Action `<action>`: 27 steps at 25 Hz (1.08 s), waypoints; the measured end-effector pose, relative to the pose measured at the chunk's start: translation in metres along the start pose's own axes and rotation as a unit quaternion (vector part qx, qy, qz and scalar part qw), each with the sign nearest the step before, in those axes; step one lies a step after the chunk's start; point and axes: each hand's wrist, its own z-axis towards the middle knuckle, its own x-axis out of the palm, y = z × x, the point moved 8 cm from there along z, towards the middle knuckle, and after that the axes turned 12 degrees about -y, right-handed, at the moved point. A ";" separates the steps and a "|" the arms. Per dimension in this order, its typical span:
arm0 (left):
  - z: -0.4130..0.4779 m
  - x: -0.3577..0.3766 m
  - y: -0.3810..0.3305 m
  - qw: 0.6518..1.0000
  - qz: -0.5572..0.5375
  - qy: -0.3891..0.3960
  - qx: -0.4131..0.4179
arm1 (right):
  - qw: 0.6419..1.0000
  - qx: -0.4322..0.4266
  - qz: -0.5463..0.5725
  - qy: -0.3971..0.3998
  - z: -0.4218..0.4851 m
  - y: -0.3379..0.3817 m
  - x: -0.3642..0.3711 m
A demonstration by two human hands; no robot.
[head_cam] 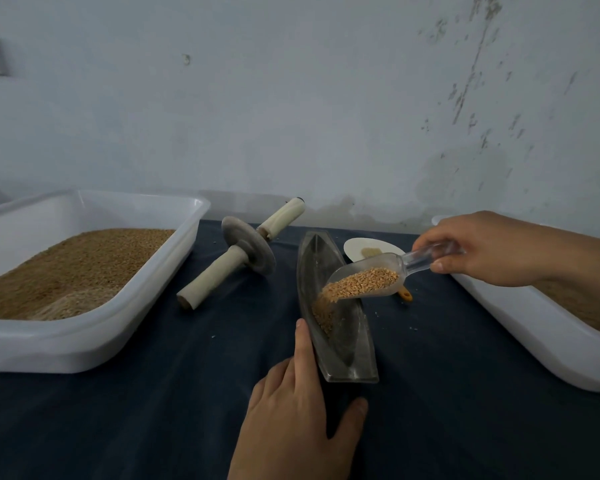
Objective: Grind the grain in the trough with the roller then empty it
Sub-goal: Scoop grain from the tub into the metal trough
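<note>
A narrow boat-shaped metal trough lies on the dark cloth at the middle. My right hand grips the handle of a clear plastic scoop tilted over the trough. Golden grain spills from the scoop into a small pile inside the trough. My left hand lies flat on the cloth, its straight fingers touching the trough's left rim near the front end. The roller, a stone disc on a pale wooden axle, rests on the cloth left of the trough, apart from both hands.
A white tub full of grain stands at the left. Another white tub stands at the right, under my right forearm. Behind the scoop is a small white dish with some powder, and an orange handle tip shows below the scoop. A wall rises close behind.
</note>
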 end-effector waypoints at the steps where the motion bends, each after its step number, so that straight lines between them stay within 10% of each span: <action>1: 0.000 0.000 0.000 1.000 -0.001 -0.001 0.000 | 1.000 0.000 -0.004 -0.002 0.001 0.000 0.000; 27: 0.000 -0.001 -0.002 1.000 0.005 0.008 -0.001 | 0.998 -0.022 -0.041 -0.034 0.003 0.002 -0.008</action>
